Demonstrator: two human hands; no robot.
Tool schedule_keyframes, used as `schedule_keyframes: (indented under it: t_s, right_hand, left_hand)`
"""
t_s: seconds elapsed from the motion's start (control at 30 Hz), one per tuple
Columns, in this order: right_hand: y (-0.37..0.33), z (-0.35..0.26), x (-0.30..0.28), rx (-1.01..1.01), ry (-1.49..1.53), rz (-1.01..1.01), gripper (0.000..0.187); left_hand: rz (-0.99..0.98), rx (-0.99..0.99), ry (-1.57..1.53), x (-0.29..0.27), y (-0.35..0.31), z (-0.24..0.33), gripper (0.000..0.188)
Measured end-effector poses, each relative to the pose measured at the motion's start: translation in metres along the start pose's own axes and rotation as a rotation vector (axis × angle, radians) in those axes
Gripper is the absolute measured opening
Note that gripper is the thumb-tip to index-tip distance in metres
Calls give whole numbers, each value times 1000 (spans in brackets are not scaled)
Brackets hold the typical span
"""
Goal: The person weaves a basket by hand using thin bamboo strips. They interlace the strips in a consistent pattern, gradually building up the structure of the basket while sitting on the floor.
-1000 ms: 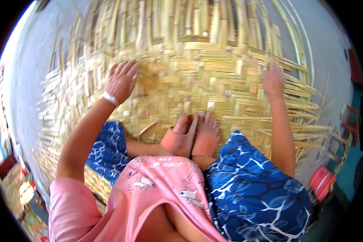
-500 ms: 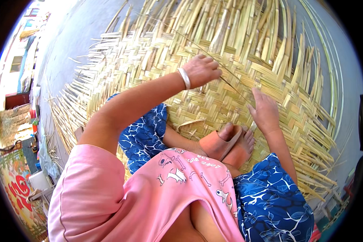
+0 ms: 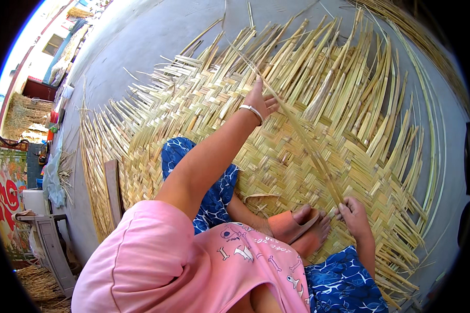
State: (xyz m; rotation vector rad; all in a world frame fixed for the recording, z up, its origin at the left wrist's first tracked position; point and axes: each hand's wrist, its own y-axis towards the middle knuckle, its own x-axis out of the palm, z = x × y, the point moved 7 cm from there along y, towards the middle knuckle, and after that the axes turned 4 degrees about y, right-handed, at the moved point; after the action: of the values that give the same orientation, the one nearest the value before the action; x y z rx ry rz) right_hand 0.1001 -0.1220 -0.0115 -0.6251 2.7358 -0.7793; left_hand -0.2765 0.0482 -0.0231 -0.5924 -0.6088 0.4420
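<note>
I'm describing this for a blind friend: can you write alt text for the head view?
Seen from above, a seated person weaves a large mat of pale strips on grey ground. The left hand lifts one long strip; the right hand pins its lower end beside the feet.

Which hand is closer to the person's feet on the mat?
The right hand. It rests on the woven mat just beside the feet. The left hand is stretched far forward, up on a long strip.

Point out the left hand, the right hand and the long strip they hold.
left hand (image 3: 261,99), head view, back of hand.
right hand (image 3: 354,215), head view, knuckles.
long strip (image 3: 303,135), head view, mid-length.
</note>
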Motion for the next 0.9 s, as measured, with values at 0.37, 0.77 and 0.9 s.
schedule_keyframes:
  t_s: [0.37, 0.77, 0.9]
  right_hand:
    - [-69, 37, -101, 193, -32, 144, 14]
    - [-123, -173, -61, -484, -918, 785, 41]
    - [-45, -143, 50, -441, 35, 24, 51]
  left_hand:
    - [-402, 315, -257, 20, -24, 151, 30]
    - [-153, 655, 15, 26, -132, 151, 14]
    - [-175, 356, -211, 15, -132, 88, 13]
